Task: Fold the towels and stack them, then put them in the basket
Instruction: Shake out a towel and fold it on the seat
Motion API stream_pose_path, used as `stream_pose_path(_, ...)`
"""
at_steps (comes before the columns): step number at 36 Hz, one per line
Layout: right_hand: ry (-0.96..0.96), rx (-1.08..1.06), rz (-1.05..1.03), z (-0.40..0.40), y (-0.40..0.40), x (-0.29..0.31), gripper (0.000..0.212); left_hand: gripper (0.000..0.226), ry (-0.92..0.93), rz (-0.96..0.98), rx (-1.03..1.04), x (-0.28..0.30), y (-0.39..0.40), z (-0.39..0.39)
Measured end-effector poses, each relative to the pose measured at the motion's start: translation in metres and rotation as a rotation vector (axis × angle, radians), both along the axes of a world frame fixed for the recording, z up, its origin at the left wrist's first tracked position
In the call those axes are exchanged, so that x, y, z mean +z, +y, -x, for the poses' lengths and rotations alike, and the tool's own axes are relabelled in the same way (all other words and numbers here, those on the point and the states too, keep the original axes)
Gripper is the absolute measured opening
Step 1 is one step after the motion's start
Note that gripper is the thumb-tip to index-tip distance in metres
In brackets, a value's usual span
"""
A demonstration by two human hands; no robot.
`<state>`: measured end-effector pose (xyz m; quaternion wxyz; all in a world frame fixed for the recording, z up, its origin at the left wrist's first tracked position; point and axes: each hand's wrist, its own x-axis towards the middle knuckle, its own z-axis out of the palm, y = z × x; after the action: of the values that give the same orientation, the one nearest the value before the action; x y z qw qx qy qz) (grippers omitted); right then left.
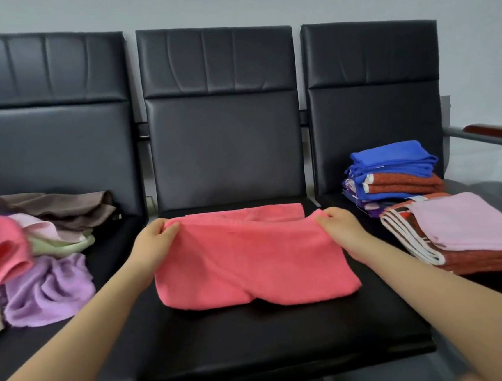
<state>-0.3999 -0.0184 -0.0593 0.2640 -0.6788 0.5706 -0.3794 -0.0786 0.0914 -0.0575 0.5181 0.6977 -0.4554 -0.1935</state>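
Mid-task: left hand [157,239] and right hand [339,223] pinch coral towel [249,260] corners mid-fold; folded stacks [427,205] done, unfolded pile [37,254] left, no basket visible.

We see three seats in a row. Middle seat [256,335]: one towel [249,260] lies on it, far edge doubled toward us. Left hand [154,244] pinches its far left corner, right hand [341,226] the far right corner. Left seat [110,263]: loose heap of towels [37,254] on it. Right seat [494,284]: two folded stacks on it, the near stack [466,232] just in front of the far stack [394,174]. Armrest [493,134] sits far right, behind both stacks.
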Motion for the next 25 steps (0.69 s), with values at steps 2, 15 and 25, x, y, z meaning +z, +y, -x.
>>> stream_pose_path(2,-0.032,0.001,0.007,-0.007,-0.006,-0.001,0.019,0.019,0.068,0.020,0.033,-0.003,-0.011,-0.003)
stream_pose_path(15,0.013,-0.109,0.074,-0.024,-0.088,-0.006,0.015,0.035,-0.364,-0.105,0.101,-0.003,-0.096,-0.024)
stream_pose_path(25,-0.038,-0.119,0.124,-0.053,-0.136,-0.026,0.020,0.025,-0.570,-0.221,0.123,-0.026,-0.184,-0.055)
